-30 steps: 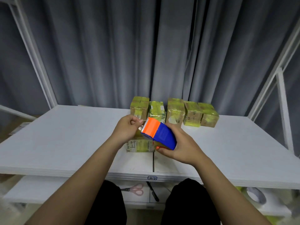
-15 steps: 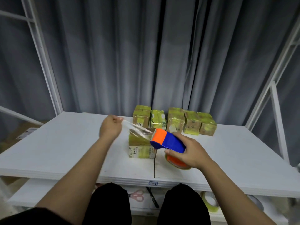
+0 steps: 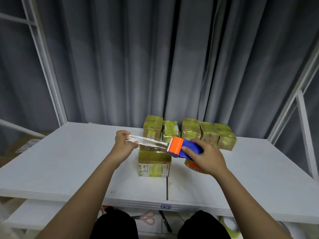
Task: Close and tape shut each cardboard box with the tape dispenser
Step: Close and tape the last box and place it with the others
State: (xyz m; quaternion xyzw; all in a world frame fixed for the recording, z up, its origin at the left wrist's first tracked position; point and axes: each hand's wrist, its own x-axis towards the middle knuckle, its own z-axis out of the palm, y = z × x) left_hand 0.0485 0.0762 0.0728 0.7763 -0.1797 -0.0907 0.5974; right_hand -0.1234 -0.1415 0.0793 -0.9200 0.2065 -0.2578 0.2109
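A small cardboard box marked "4-3" sits on the white table in front of me. My right hand grips the blue and orange tape dispenser above the box's right side. My left hand pinches the free end of a clear tape strip that stretches from the dispenser's toothed edge to the left, just above the box top. Several taped boxes stand in a row behind.
White frame posts rise at both sides of the table, with a grey curtain behind. A lower shelf holds pink-handled scissors, a black pen and a tape roll.
My left hand has pulled a strip of tape out of the dispenser to the left. The right hand has raised the dispenser slightly over the box.
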